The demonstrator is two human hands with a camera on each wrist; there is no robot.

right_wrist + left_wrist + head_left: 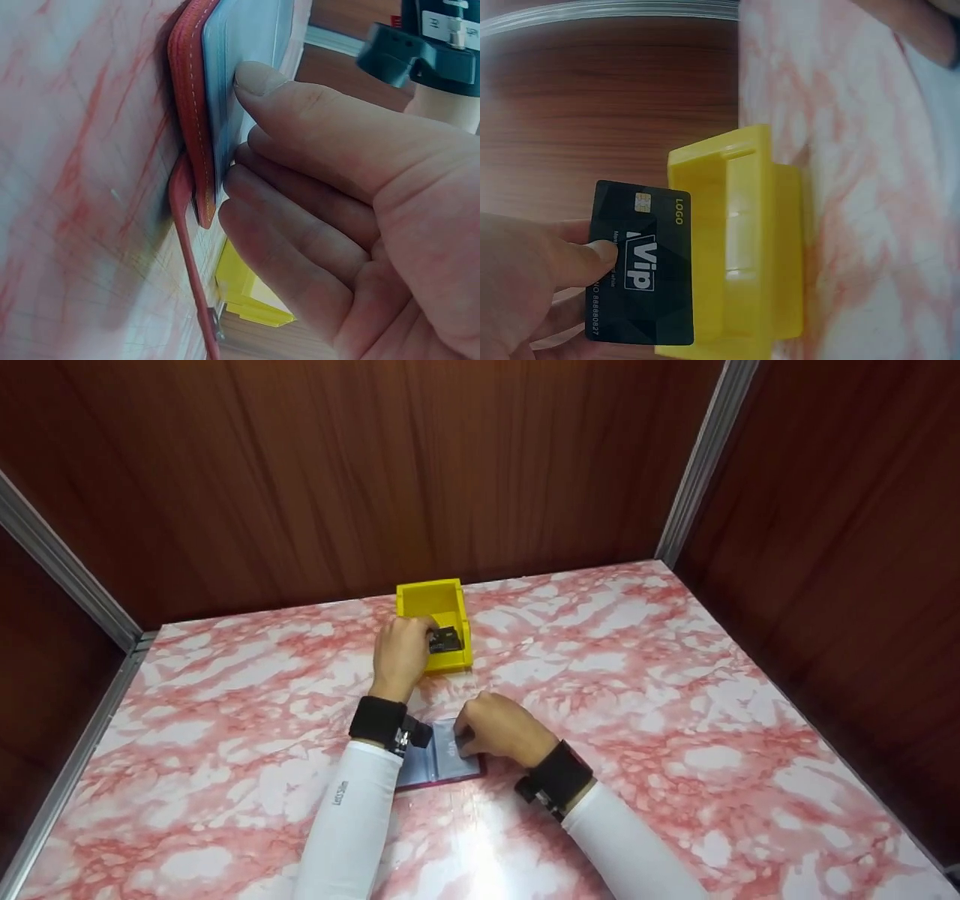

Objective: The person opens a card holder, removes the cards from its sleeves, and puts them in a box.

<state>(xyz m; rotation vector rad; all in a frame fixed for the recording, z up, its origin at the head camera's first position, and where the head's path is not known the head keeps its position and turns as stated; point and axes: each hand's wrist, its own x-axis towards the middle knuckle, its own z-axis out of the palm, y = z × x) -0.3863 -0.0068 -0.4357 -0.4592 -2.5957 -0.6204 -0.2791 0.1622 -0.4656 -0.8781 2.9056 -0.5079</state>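
My left hand (401,652) pinches a black VIP card (667,255) between thumb and fingers. The card, with a gold chip and white print, is at the opening of a yellow plastic bin (452,663). Nearer to me lies an opened card holder (446,769) with clear bluish plastic sleeves and a red stitched cover (187,90). My right hand (506,731) is at the holder's right side. In the right wrist view its thumb rests on the sleeve, and the loosely bent fingers are by the sleeve's edge. My left wrist partly hides the holder in the head view.
A thin red strap (186,236) with a metal piece hangs off the holder. The tabletop (660,720) has a red and white marbled pattern. Dark wood-look panels (375,472) and metal frame posts (705,457) enclose it at the back and sides.
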